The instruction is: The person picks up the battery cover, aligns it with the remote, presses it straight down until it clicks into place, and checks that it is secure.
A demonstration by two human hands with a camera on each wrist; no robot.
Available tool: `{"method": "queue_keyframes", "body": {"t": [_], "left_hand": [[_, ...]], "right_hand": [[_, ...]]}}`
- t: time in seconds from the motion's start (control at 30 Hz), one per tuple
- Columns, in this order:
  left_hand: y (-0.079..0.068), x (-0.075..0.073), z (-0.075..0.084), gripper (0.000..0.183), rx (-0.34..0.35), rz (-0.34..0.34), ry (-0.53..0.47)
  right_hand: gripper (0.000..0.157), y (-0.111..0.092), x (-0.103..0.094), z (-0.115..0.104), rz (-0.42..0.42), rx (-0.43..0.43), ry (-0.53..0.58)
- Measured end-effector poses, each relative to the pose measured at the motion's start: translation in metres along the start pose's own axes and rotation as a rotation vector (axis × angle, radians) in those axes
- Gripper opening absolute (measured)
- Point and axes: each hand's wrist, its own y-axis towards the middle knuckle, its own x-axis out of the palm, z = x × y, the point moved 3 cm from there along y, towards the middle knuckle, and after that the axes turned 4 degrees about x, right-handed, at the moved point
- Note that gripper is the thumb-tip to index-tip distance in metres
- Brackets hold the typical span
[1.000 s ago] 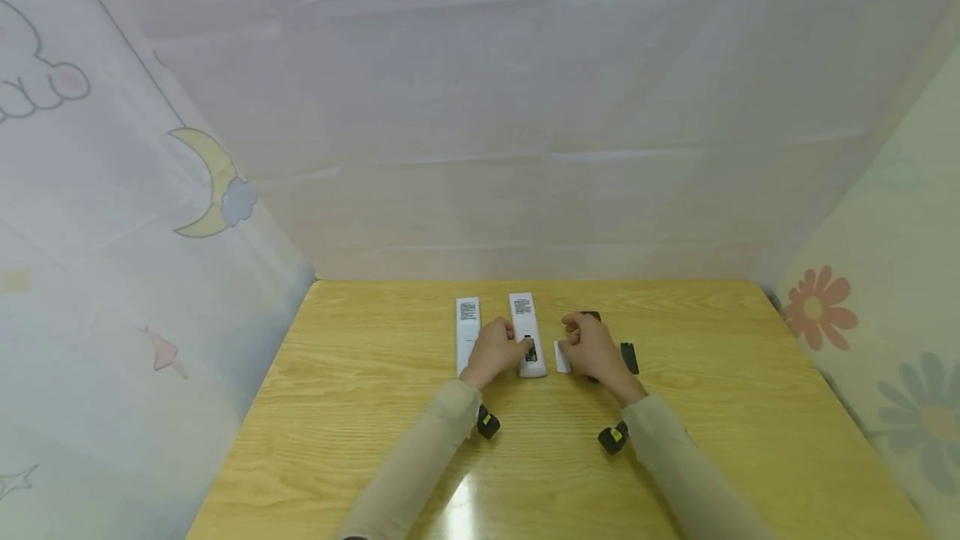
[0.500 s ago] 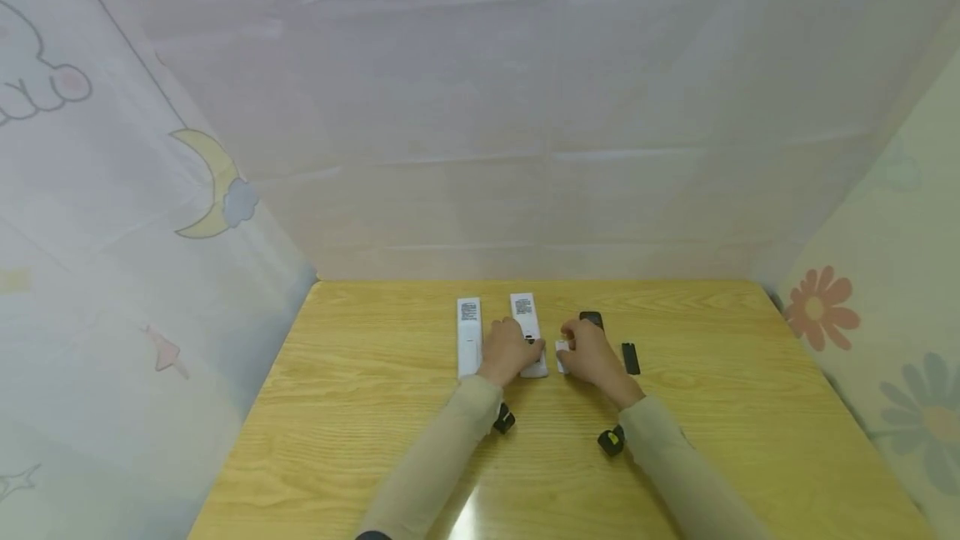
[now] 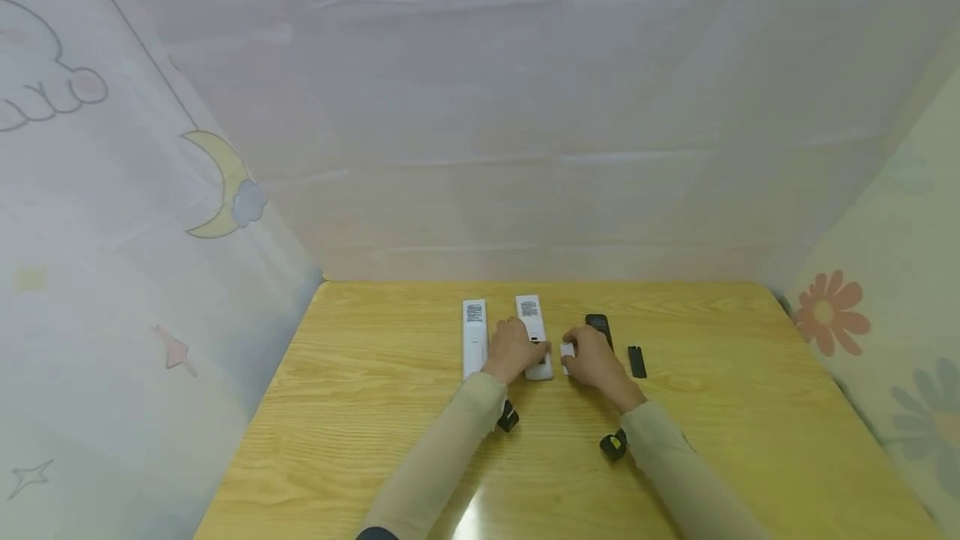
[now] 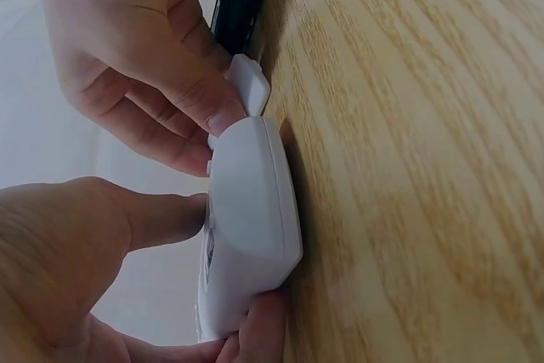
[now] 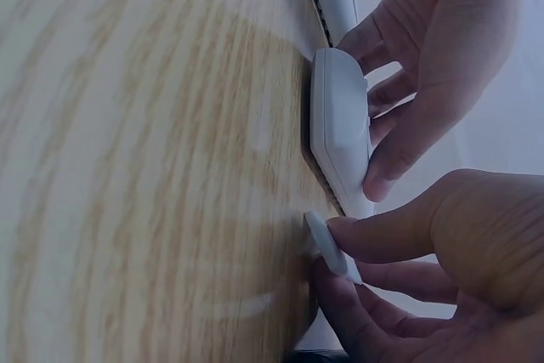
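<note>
A white remote control point(image 3: 529, 308) lies face down with its dark battery compartment showing in the head view. My left hand point(image 3: 512, 350) grips its near part; in the left wrist view the thumb presses on top of the remote's body point(image 4: 246, 201) while other fingers hold its side. Just to the right, my right hand point(image 3: 597, 359) pinches a small white battery cover point(image 5: 331, 246) between thumb and fingers. The cover is tilted, one edge close to the tabletop, beside the remote and apart from its compartment. Fingers hide part of the compartment.
Left of my left hand lies another white remote point(image 3: 474, 336), with its cover on. A black remote point(image 3: 598, 322) sits partly behind my right hand, and a black battery cover point(image 3: 637, 362) lies to its right. All rest on a wooden table point(image 3: 360, 407).
My left hand has shifted right, farther over the middle remote. My right hand has come down on the white cover and now pinches it. The head view has shifted slightly.
</note>
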Motion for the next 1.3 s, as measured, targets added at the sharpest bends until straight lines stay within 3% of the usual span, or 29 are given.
{"method": "queue_keyframes", "body": {"t": [0.23, 0.43, 1.3], "left_hand": [[-0.001, -0.001, -0.001, 0.060, 0.005, -0.003, -0.011], [0.000, 0.000, -0.004, 0.049, 0.031, 0.002, -0.063], [0.006, 0.003, -0.005, 0.042, -0.010, -0.010, -0.122]], "right_hand": [[0.035, 0.002, 0.001, 0.002, 0.008, 0.025, 0.035], [0.035, 0.002, 0.003, 0.005, 0.007, 0.033, 0.047], [0.035, 0.007, -0.008, 0.004, -0.031, 0.062, 0.075]]}}
